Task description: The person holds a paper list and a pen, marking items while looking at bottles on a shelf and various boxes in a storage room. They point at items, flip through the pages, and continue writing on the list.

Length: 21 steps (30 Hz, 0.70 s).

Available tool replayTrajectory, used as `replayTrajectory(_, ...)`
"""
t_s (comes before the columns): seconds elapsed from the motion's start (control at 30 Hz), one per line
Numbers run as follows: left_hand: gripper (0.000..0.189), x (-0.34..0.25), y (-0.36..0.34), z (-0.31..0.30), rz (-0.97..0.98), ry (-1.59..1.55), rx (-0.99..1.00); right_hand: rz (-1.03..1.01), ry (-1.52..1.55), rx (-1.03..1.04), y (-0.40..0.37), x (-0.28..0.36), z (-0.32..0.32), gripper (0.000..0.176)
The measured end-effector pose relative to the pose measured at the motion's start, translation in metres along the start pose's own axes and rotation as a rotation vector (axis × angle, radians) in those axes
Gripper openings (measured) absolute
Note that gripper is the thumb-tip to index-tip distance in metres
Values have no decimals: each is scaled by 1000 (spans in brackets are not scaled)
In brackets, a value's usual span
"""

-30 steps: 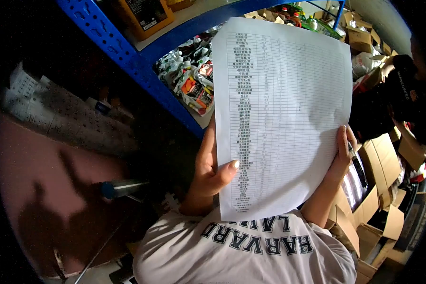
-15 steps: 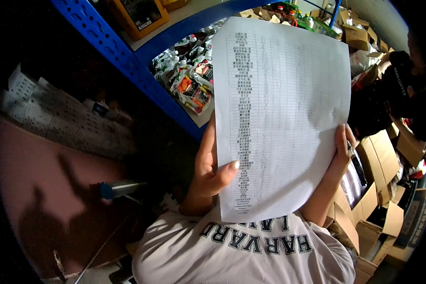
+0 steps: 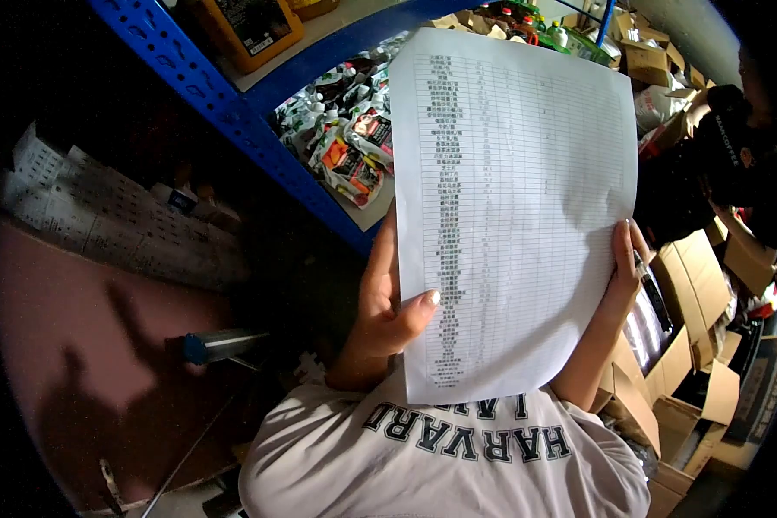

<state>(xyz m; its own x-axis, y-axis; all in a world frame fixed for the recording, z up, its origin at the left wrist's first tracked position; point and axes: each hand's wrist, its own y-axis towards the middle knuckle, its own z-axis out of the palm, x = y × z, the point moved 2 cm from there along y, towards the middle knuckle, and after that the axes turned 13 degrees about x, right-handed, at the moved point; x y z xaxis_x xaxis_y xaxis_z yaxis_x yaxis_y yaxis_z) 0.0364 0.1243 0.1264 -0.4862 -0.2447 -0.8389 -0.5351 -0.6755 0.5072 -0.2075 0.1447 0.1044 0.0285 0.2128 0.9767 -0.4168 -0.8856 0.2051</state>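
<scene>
A large white sheet [image 3: 518, 224] printed with a table of small text stands up in front of my chest, slightly curved. My left hand [image 3: 388, 302] grips its left edge, thumb on the printed side and fingers hidden behind. The right edge is held by my right hand [image 3: 628, 259], which also has a dark pen [image 3: 653, 296] in it, pointing down and outward. Behind the sheet, pouches with white caps [image 3: 350, 160] lie on a blue-framed shelf [image 3: 268, 142].
Open cardboard boxes [image 3: 691, 285] crowd the right side. Another person in dark clothes [image 3: 721, 168] is at the right edge. An orange container [image 3: 255, 34] stands on the upper shelf. Printed sheets [image 3: 104, 211] and a blue-ended cylinder [image 3: 220, 345] are on the left.
The view has shifted very slightly. Both hands keep their grip on the sheet, and the person at the right has moved a little.
</scene>
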Motion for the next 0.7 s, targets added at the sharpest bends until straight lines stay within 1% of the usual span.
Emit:
replayTrajectory(0.17,79,-2,0,-2,-10,16,6,-18,47,-24,2,-8,-3,22)
replayTrajectory(0.37,79,-1,2,-4,9,-11,11,41,34,-86,3,-1,4,21)
replayTrajectory(0.47,79,-2,1,-4,-4,-12,1,19,31,-30,6,-5,-1,20)
replayTrajectory(0.57,80,-2,2,-4,-8,-20,-26,33,41,-83,7,-8,1,20)
replayTrajectory(0.7,80,-1,2,-5,-12,-22,-35,34,45,-48,8,-6,1,22)
